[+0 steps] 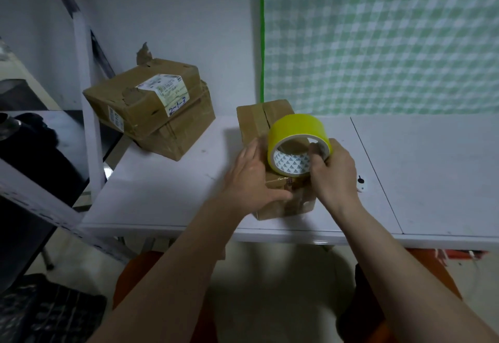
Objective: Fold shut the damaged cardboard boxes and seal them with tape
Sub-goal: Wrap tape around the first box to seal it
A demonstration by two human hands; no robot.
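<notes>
From the head camera, the right hand (pixel 336 172) gripped a yellow roll of adhesive tape (pixel 297 146), fingers curled through its printed white core, holding it on edge above a small brown cardboard box (pixel 272 126) on the white desk (pixel 167 188). The left hand (pixel 252 178) lay with fairly straight fingers on the box's left side, thumb apparently pressing its near top edge. Well left of the hands sat two stacked, torn brown cardboard boxes (pixel 151 110).
</notes>
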